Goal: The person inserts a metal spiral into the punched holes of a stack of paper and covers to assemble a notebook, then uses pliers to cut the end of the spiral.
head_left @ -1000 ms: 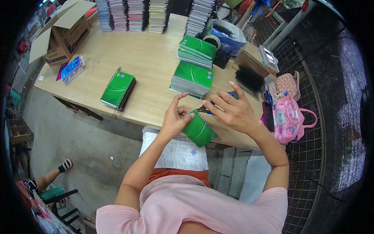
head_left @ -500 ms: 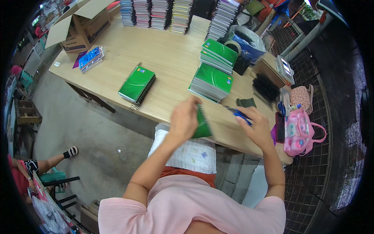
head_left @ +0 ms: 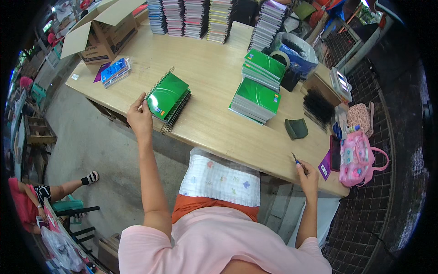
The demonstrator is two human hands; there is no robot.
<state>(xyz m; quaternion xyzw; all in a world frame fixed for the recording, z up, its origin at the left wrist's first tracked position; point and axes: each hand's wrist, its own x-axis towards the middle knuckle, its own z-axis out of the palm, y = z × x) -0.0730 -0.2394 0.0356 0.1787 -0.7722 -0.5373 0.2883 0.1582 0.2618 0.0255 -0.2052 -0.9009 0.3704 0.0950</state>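
Two hands work at the near edge of a long wooden bench point(head_left: 214, 77). At about nine o'clock the left hand point(head_left: 139, 119) reaches out, fingers loosely bent, its fingertips touching the near corner of a short stack of green spiral notebooks point(head_left: 168, 98) that lies tilted on the bench. At about four o'clock the right hand point(head_left: 309, 172) rests at the bench edge, fingers pressed together around a small blue-handled tool point(head_left: 296, 160) whose thin tip points up toward eleven o'clock.

Between the hands, toward one o'clock from the left one, sit two taller stacks of green bound notebooks point(head_left: 256, 93), one behind the other. A dark green folded piece point(head_left: 296, 128) lies just right of them, and a bundle of black spiral bindings point(head_left: 318, 107) sits beyond it. At twelve o'clock, rows of stacked notebooks point(head_left: 196, 18) line the far edge. An open cardboard box point(head_left: 98, 34) stands at ten o'clock, with a wrapped blue packet point(head_left: 114, 71) near it. A pink bag point(head_left: 360, 157) hangs at three o'clock, by the bench's right end.
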